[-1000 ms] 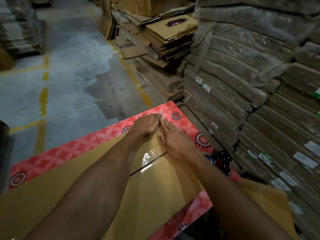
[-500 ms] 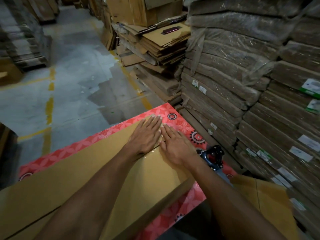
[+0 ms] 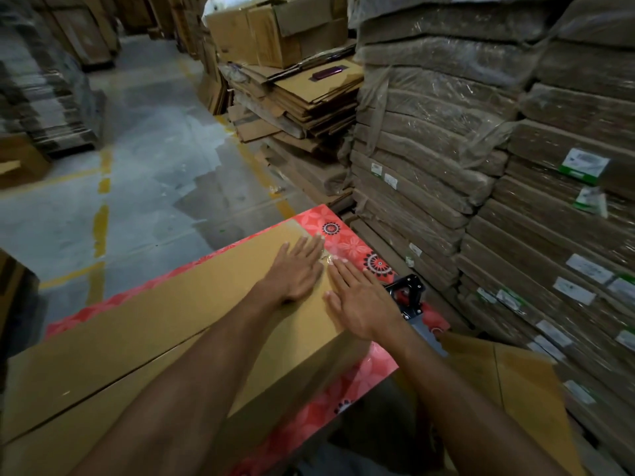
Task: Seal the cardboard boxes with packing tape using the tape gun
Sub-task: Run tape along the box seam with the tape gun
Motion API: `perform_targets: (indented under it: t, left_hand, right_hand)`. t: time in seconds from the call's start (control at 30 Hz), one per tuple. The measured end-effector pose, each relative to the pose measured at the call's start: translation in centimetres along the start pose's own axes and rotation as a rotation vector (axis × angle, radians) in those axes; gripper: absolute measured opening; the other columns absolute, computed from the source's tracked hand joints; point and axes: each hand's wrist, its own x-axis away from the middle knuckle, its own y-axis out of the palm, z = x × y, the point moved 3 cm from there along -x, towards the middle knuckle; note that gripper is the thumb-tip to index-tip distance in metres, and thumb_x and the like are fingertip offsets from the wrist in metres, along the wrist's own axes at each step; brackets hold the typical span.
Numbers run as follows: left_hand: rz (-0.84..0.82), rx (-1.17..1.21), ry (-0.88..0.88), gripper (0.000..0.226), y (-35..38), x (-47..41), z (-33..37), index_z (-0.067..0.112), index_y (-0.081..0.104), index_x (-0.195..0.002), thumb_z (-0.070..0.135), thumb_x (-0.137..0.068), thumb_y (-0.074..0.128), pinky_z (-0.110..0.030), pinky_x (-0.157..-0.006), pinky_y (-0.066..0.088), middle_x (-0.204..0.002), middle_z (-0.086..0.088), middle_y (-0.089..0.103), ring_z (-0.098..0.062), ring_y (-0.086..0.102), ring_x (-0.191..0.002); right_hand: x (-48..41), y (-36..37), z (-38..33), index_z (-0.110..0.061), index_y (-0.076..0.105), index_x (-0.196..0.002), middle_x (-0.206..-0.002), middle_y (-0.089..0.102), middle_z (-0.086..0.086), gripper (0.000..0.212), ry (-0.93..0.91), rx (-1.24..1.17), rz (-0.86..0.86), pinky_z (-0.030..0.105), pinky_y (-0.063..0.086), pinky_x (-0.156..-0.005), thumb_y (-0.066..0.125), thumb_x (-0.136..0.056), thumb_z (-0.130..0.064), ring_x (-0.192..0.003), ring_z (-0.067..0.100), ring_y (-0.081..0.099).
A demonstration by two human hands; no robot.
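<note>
A large brown cardboard box (image 3: 154,338) lies on a table covered with a red flowered cloth (image 3: 347,242). My left hand (image 3: 295,273) rests flat on the box's right end, fingers spread. Beside it my right hand (image 3: 360,300) lies flat, palm down, at the box's right edge. Between their fingertips a bit of clear packing tape (image 3: 324,257) shines. The black and red tape gun (image 3: 407,295) lies on the cloth just right of my right hand, held by neither hand.
Tall stacks of wrapped flat cartons (image 3: 498,201) stand close on the right. A pile of loose flattened boxes (image 3: 302,108) with a dark phone-like object (image 3: 328,73) sits behind the table. A brown cardboard sheet (image 3: 498,383) leans at lower right. Concrete floor with yellow lines (image 3: 103,214) lies to the left.
The box has turned under my hands, so its taped seam no longer faces me. Both hands stay flat at the box's right end, and the view has tilted up.
</note>
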Motion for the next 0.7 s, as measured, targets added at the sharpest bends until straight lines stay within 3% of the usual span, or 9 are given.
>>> perform_targets:
  t: [0.2, 0.3, 0.37, 0.47, 0.53, 0.6, 0.7]
  left_hand:
    - [0.102, 0.011, 0.043, 0.057, 1.5, 2.9, 2.2, 0.025, -0.001, -0.161, 0.04, -0.109, 0.015, -0.037, -0.125, 0.0, -0.168, 0.009, -0.002, -0.008, -0.005, -0.154]
    - [0.091, 0.015, 0.029, 0.058, 1.5, 3.0, 2.4, 0.027, -0.003, -0.161, 0.045, -0.108, 0.013, -0.039, -0.125, 0.0, -0.168, 0.011, -0.004, -0.008, -0.006, -0.154]
    - [0.085, 0.029, 0.025, 0.058, 1.4, 3.2, 2.6, 0.027, -0.004, -0.161, 0.046, -0.108, 0.011, -0.039, -0.125, -0.001, -0.168, 0.011, -0.005, -0.008, -0.006, -0.154]
    - [0.062, 0.032, -0.027, 0.058, 1.0, 3.3, 2.9, 0.029, -0.005, -0.161, 0.047, -0.107, 0.01, -0.042, -0.125, -0.002, -0.167, 0.012, -0.006, -0.011, -0.005, -0.154]
    - [0.045, 0.03, -0.085, 0.058, 1.0, 3.4, 3.1, 0.029, -0.006, -0.16, 0.047, -0.107, 0.009, -0.044, -0.123, -0.003, -0.167, 0.011, -0.008, -0.013, -0.006, -0.155]
    - [0.043, 0.04, -0.139, 0.06, 1.1, 3.7, 3.4, 0.027, -0.006, -0.16, 0.049, -0.107, 0.009, -0.046, -0.122, -0.004, -0.168, 0.009, -0.009, -0.015, -0.007, -0.155]
    - [0.045, 0.097, -0.169, 0.065, 1.3, 5.1, 3.6, 0.025, -0.006, -0.161, 0.055, -0.105, 0.01, -0.045, -0.123, -0.004, -0.168, 0.006, -0.008, -0.015, -0.008, -0.155]
  right_hand:
    - [0.5, -0.3, -0.1, -0.02, 0.008, -0.159, -0.167, 0.003, -0.005, 0.063, -0.022, 0.0, 0.023, 0.04, 0.002, -0.124, 0.016, -0.104, -0.049, -0.153, 0.01, 0.0]
    - [3.3, 0.2, 0.1, -0.02, 0.015, -0.158, -0.166, 0.012, -0.004, 0.06, 0.014, -0.005, 0.135, 0.042, 0.004, -0.125, 0.015, -0.104, -0.048, -0.153, 0.011, 0.003]
    - [5.8, 0.9, 0.0, -0.021, 0.013, -0.158, -0.166, 0.009, -0.004, 0.059, 0.088, -0.13, 0.199, 0.041, 0.005, -0.125, 0.015, -0.106, -0.047, -0.153, 0.01, -0.001]
    - [8.2, 2.2, -1.3, -0.023, -0.007, -0.158, -0.165, -0.017, -0.006, 0.065, 0.248, -0.42, 0.249, 0.041, 0.007, -0.125, 0.017, -0.105, -0.051, -0.152, 0.011, -0.013]
    - [9.1, 3.1, -2.8, -0.031, -0.022, -0.153, -0.159, -0.032, -0.014, 0.07, 0.337, -0.653, 0.278, 0.048, 0.019, -0.122, 0.02, -0.103, -0.055, -0.152, 0.017, -0.008]
    - [9.4, 4.0, -4.2, -0.037, -0.032, -0.148, -0.155, -0.038, -0.017, 0.075, 0.392, -0.798, 0.302, 0.055, 0.026, -0.119, 0.02, -0.1, -0.063, -0.153, 0.02, -0.006]
    - [9.2, 4.4, -5.3, -0.042, -0.041, -0.141, -0.157, -0.032, -0.012, 0.086, 0.453, -0.857, 0.303, 0.06, 0.024, -0.117, 0.013, -0.087, -0.082, -0.153, 0.02, -0.006]
